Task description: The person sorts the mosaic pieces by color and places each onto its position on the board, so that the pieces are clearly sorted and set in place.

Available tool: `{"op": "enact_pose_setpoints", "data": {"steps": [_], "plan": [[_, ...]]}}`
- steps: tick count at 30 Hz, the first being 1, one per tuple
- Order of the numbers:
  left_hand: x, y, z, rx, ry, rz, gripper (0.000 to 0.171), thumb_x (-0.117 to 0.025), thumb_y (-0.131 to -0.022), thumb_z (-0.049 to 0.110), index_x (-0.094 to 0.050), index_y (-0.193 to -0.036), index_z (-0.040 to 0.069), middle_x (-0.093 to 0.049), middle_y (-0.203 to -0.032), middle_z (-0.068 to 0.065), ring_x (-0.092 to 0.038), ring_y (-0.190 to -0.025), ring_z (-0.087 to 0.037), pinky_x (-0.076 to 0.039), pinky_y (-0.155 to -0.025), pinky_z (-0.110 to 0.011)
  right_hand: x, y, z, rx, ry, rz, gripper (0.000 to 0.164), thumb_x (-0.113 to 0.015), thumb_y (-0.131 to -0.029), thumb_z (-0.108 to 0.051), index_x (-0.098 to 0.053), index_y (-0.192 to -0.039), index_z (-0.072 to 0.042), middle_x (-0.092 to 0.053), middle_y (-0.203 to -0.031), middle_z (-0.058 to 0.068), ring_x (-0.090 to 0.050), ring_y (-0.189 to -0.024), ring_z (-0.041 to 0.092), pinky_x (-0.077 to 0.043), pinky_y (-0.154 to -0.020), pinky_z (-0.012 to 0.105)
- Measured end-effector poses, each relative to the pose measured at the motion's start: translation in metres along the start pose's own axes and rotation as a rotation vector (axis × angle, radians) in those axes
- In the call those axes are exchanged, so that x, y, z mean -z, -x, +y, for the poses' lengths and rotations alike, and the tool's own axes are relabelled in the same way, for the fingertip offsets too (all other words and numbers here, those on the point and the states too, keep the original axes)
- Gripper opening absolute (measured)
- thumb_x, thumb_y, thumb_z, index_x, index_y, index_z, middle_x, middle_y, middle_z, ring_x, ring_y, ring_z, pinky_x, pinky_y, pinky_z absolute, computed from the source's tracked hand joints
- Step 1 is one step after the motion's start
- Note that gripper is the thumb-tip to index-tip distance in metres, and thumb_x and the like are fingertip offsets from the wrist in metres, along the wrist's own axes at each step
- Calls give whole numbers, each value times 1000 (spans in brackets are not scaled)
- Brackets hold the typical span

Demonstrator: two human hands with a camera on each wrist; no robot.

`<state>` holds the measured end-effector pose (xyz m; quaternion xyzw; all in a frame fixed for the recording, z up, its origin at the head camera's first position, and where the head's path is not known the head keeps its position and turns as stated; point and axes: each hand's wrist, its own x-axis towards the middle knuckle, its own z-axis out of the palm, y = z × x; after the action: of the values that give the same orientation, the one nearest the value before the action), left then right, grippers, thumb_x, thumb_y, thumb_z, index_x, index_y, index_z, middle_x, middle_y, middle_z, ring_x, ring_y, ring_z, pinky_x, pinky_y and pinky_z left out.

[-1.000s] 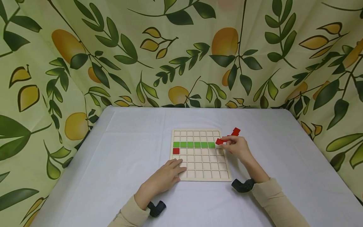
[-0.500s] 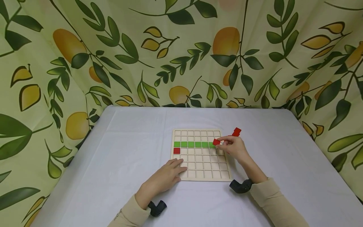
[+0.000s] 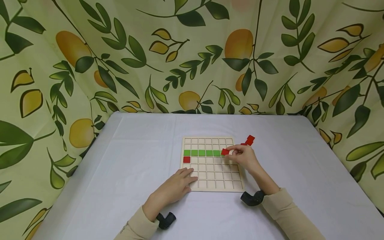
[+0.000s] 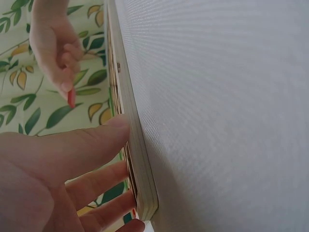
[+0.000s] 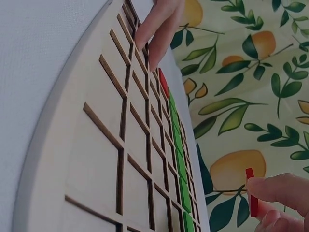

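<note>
My right hand [image 3: 244, 156] pinches a red square tile [image 3: 225, 152] between thumb and fingertips, held above the right part of the wooden grid board [image 3: 210, 183]. The right wrist view shows this tile [image 5: 252, 192] edge-on and apart from the board. My left hand [image 3: 177, 185] rests on the board's near left corner with fingers spread; in the left wrist view its thumb [image 4: 96, 145] lies at the board's edge. A row of green tiles [image 3: 202, 153] fills cells across the board. One red tile [image 3: 186, 159] sits in the leftmost cell of the row below.
Several loose red tiles [image 3: 250, 140] lie on the white tablecloth [image 3: 135, 150] beyond my right hand, partly hidden by it. A curtain with a fruit and leaf print [image 3: 192, 66] hangs behind the table. Black wrist devices [image 3: 252, 198] sit below both hands.
My right hand has moved a little left with the red tile, from the board's right edge to over the right end of the green row. My left hand has stayed in place.
</note>
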<state>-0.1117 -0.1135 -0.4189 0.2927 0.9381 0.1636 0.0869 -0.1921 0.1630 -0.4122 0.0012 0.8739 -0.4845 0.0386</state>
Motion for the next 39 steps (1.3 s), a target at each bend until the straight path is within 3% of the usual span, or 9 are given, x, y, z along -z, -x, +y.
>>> {"op": "enact_pose_setpoints", "data": {"steps": [8, 25, 39], "plan": [[0, 0, 0, 8, 11, -4, 39, -64, -92, 14, -60, -131, 12, -47, -148, -13, -43, -137, -35, -42, -113, -48, -5, 1, -3, -14, -13, -12, 31, -77, -80, -12, -71, -108, 2, -50, -64, -2, -45, -64, 13, -38, -47, 19], [0, 1, 0, -29, -9, 22, 38, -64, -91, 13, -61, -129, 10, -49, -145, -15, -46, -134, -34, -44, -111, -47, -15, 1, -6, 41, -13, -68, 28, -77, -79, -10, -72, -105, 0, -51, -62, -4, -43, -60, 11, -32, -46, 18], [0, 0, -1, -19, -9, 12, 39, -64, -91, 14, -61, -129, 11, -49, -146, -14, -45, -135, -36, -44, -112, -48, -26, -1, -9, 62, -11, -104, 25, -76, -79, -10, -73, -103, -1, -47, -60, -3, -40, -56, 11, -29, -46, 18]]}}
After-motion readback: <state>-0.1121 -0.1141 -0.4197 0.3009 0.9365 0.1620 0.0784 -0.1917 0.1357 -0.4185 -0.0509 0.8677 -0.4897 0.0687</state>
